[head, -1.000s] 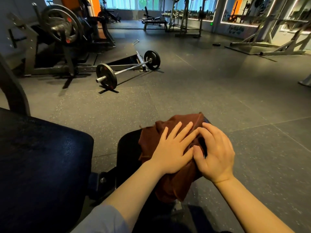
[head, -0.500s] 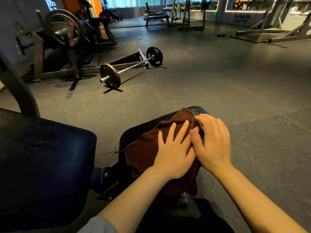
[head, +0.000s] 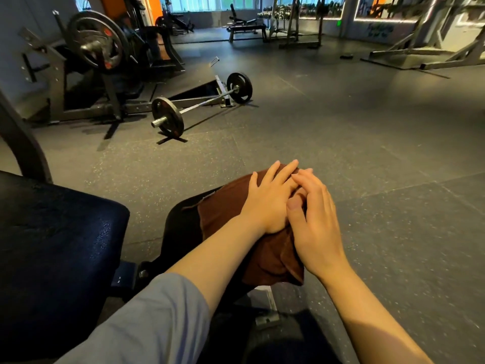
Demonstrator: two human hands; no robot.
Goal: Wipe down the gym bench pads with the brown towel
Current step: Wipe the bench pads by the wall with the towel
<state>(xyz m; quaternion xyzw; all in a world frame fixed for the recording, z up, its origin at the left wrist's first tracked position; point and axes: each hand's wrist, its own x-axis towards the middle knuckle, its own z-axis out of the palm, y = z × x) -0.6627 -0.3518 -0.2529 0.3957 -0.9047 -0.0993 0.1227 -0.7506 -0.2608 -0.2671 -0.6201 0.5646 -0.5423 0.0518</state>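
My left hand [head: 265,203] and right hand [head: 315,227] press flat, fingers straight, on the brown towel [head: 273,258] draped over the small seat pad [head: 181,227], while the bigger back pad [head: 57,240] probably awaits wiping

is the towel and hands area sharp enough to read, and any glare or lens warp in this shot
Head view: left hand and right hand on the brown towel look sharp and evenly lit; the small pad under it is nearly black, detail lost; bright windows far back wash out; wide-angle warp bends the large pad and edges.
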